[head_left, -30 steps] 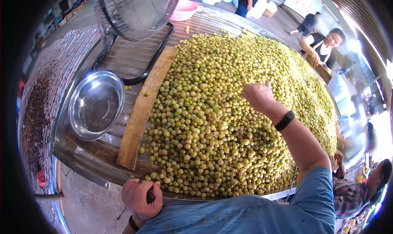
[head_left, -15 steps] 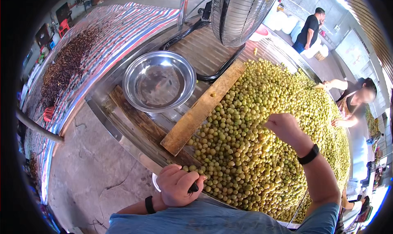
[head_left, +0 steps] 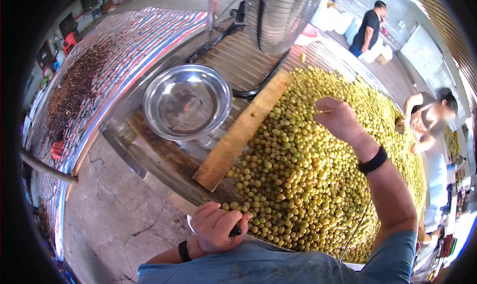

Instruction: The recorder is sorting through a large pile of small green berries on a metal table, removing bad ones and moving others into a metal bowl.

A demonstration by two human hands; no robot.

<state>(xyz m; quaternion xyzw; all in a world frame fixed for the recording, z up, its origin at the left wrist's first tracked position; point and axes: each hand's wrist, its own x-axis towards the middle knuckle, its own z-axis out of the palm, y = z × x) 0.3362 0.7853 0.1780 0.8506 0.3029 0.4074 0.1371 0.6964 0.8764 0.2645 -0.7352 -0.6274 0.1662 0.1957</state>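
Observation:
A broad heap of small round yellow-green fruits (head_left: 298,184) spreads over the metal table in front of me. Above its middle hangs my right hand (head_left: 340,119), its fingers bent together in a pinch; whatever they hold is too small to make out. Down at the table's near edge, my left hand (head_left: 218,227) is closed around a black handle (head_left: 235,230), and the rest of that tool is hidden. Several fruits lie right beside the left knuckles. A wooden board (head_left: 243,130) borders the heap on its left.
A shiny steel basin (head_left: 188,102) sits on the table left of the board. Behind it stands a large fan (head_left: 280,20). A co-worker (head_left: 430,115) reaches into the heap at the far right; another person (head_left: 367,28) stands beyond. Dark produce (head_left: 79,85) covers a striped sheet.
My right hand has shifted slightly left and away from me, turning at the wrist. The left hand keeps its grip. The co-worker's far hand has drawn back toward their body.

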